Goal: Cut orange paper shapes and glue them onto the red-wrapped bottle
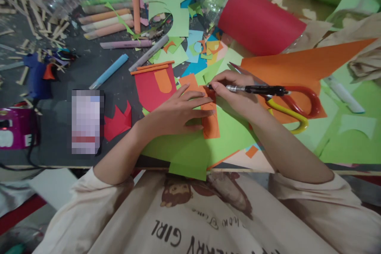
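Observation:
My left hand (181, 107) lies flat with fingers spread across an orange paper strip (212, 129), pressing it onto green paper (166, 143). Drawn lines show on the lower end of the strip. In my right hand (230, 89) is a black pen (262, 90), its tip down at the strip's upper part. Beneath and beside my right wrist lie scissors (297, 127) with a red and yellow handle. Left of the strip sits a red paper piece (145, 87) bearing an orange arch shape and thin orange rolls along its top edge.
A bottle wrapped in red paper (262, 20) lies at the back right, beside a large orange sheet (297, 67). Several markers (110, 69) lie at the back left. Further left are a phone (86, 123), a red paper crown (119, 122), a blue glue gun (37, 75) and wooden sticks (38, 16).

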Motion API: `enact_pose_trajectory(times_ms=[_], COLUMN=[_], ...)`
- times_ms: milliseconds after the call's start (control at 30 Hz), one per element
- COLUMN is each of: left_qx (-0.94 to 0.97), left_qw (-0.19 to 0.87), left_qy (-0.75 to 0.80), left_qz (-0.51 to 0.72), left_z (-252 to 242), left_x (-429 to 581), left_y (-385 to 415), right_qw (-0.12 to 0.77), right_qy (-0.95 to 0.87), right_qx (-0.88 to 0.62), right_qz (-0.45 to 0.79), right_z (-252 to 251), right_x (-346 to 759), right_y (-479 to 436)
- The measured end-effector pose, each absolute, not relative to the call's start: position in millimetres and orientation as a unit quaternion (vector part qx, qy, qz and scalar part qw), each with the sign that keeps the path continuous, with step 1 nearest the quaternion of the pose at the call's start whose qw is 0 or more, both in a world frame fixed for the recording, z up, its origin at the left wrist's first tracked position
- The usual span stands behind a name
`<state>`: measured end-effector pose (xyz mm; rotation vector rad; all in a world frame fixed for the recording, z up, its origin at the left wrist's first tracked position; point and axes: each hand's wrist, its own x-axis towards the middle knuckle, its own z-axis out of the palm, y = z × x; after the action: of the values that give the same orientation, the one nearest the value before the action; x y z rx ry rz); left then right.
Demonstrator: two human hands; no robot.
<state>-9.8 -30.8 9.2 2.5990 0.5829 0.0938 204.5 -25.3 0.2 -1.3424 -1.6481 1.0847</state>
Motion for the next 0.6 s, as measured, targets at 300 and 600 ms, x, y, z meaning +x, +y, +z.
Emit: enact_pose_trajectory(times_ms=[300,600], left_qx=[0.945,0.942], left_qw=[0.238,0.25], left_qy=[0.219,0.221], left_qz=[0.045,0.026], left_z=[8.3,10.6], left_x=[-11.2,-9.1], left_y=[-32.2,-30.6], right_qw=[0.355,0.354], right_qy=[-0.655,-0.644], right_qx=[-0.529,-0.516], right_qz=[0.406,0.44], right_z=[1.8,4.3], right_x=[204.1,203.4], right_y=[-26.4,-26.1])
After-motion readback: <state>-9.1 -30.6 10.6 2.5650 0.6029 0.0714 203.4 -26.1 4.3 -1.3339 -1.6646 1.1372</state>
